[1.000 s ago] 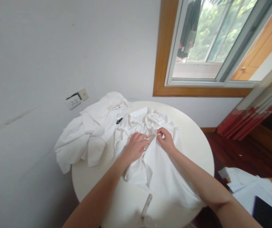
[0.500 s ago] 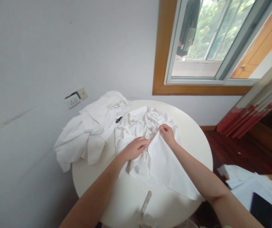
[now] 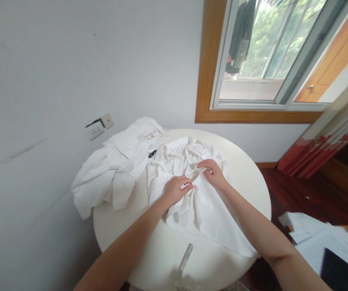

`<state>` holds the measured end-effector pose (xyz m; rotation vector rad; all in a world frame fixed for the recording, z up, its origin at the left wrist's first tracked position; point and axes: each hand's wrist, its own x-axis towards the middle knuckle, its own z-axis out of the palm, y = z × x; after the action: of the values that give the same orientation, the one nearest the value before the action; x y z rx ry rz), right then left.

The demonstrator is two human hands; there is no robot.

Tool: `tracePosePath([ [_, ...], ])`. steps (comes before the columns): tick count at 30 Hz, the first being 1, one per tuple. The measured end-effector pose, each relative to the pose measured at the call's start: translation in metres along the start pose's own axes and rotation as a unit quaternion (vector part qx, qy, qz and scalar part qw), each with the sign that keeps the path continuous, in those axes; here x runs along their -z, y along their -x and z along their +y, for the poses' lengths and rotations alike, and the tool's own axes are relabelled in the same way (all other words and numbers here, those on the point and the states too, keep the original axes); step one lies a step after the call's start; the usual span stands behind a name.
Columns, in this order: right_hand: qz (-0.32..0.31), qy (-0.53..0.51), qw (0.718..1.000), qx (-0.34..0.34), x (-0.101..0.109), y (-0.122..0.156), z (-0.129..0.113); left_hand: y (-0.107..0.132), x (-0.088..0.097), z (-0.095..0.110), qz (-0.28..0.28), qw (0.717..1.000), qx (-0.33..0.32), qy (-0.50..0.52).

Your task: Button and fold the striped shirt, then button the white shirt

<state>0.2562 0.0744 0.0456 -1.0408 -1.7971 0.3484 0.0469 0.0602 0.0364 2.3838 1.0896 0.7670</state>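
A crumpled white cloth (image 3: pixel 207 202) lies bunched on the round white table (image 3: pixel 249 178), and a flap of it spreads toward me at the right. My left hand (image 3: pixel 176 190) rests on the middle of the cloth, thumb and fingers closed on a fold. Just right of it and farther back, my right hand (image 3: pixel 213 173) has its fingers stretched over the cloth's raised edge, with the thumb close beneath, gripping the fabric. The fold between the hands is partly hidden by the fingers.
More white cloth (image 3: pixel 104 173) is heaped at the table's left, hanging over the edge by the wall. A small black patterned item (image 3: pixel 152 153) sits between the piles. Near me stands a clear object (image 3: pixel 186 258). Papers (image 3: pixel 313 238) and a dark phone (image 3: pixel 336 268) lie lower right.
My right hand has shifted slightly left and its fingers have stretched out over the edge. My left hand has moved a little right. The flap between them now has more folds.
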Motion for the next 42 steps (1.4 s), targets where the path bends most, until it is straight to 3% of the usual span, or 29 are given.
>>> tracePosePath([
  [3, -0.159, 0.015, 0.980, 0.122, 0.006, 0.002, -0.020, 0.001, 0.000, -0.003, 0.029, 0.998, 0.018, 0.050],
  [5, -0.232, 0.014, 0.963, 0.137, 0.007, 0.004, -0.030, 0.001, 0.000, -0.005, 0.050, 0.993, 0.046, 0.097],
  [7, -0.257, 0.007, 0.958, 0.127, 0.008, 0.005, -0.036, 0.001, 0.002, -0.007, 0.055, 0.986, 0.080, 0.138],
  [13, -0.260, -0.016, 0.957, 0.128, 0.003, 0.006, -0.039, 0.003, 0.007, -0.011, -0.016, 0.963, 0.132, 0.236],
  [17, -0.244, 0.007, 0.960, 0.140, -0.008, 0.008, -0.037, 0.004, 0.006, -0.014, -0.062, 0.967, 0.127, 0.210],
  [27, -0.191, -0.040, 0.980, 0.038, -0.021, 0.015, -0.036, -0.002, 0.022, -0.015, -0.164, 0.950, 0.115, 0.238],
  [30, -0.165, -0.061, 0.984, 0.015, -0.021, 0.015, -0.033, -0.001, 0.022, -0.015, -0.159, 0.935, 0.129, 0.291],
  [34, -0.162, -0.071, 0.984, 0.038, -0.021, 0.016, -0.031, 0.004, 0.018, -0.013, -0.126, 0.919, 0.149, 0.342],
  [42, -0.119, 0.014, 0.986, 0.116, -0.025, 0.020, -0.030, 0.004, 0.012, -0.008, -0.054, 0.939, 0.133, 0.312],
])
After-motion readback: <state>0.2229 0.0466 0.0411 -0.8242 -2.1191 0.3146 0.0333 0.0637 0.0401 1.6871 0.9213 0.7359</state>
